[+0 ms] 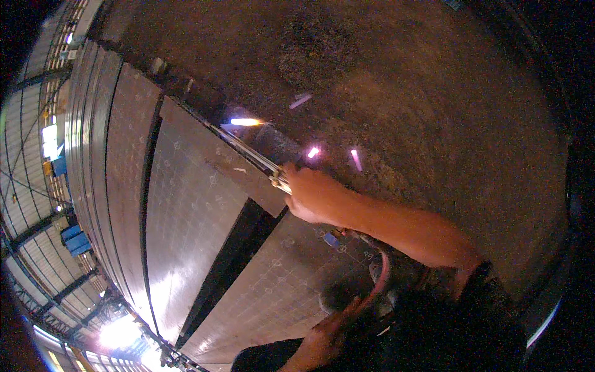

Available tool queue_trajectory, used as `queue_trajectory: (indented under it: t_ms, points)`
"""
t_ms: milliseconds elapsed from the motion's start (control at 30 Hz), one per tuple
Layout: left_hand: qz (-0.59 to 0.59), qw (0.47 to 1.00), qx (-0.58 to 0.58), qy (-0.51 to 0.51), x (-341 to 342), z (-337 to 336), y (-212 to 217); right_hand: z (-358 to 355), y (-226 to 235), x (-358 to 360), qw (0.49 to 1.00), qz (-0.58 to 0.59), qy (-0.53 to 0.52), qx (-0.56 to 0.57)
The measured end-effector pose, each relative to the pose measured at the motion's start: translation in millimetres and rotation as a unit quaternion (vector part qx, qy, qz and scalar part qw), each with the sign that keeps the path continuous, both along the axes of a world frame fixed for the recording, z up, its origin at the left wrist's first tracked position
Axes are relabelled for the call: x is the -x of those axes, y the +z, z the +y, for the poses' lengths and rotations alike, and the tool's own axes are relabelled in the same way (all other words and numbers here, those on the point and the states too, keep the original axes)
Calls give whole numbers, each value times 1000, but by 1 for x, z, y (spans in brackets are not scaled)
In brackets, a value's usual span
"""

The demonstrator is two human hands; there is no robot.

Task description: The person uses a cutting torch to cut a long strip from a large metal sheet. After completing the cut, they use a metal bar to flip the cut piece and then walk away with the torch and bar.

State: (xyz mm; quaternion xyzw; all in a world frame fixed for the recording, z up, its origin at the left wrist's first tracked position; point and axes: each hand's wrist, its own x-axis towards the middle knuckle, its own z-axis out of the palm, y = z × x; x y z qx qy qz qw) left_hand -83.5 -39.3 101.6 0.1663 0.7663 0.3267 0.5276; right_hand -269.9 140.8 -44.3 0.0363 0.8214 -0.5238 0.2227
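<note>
My right hand reaches out from the right and is closed around the rear of a cutting torch. The torch's long metal tubes run along the edge of a marked steel plate. A bright flame burns near the torch's far end. A reddish hose curves down behind my right wrist to my left hand, low in the picture. The left hand's fingers appear wrapped around the hose; part of that grip is dark.
Glowing bits of metal and a narrow offcut lie on the dirt ground beyond the plate. A dark wedge-shaped gap splits the plates. A small blue object rests near my right forearm. Several more plates stretch left.
</note>
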Motion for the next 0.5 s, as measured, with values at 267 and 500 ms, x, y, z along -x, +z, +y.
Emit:
queue_trajectory:
  t_ms: [267, 500]
  points:
    - [-92, 988, -58, -113, -4, 10, 3, 52, 20, -112, 998, -28, 6, 59]
    - [-125, 988, -59, -63, 0, 26, 3, 43, -4, -68, 997, -54, 24, 41]
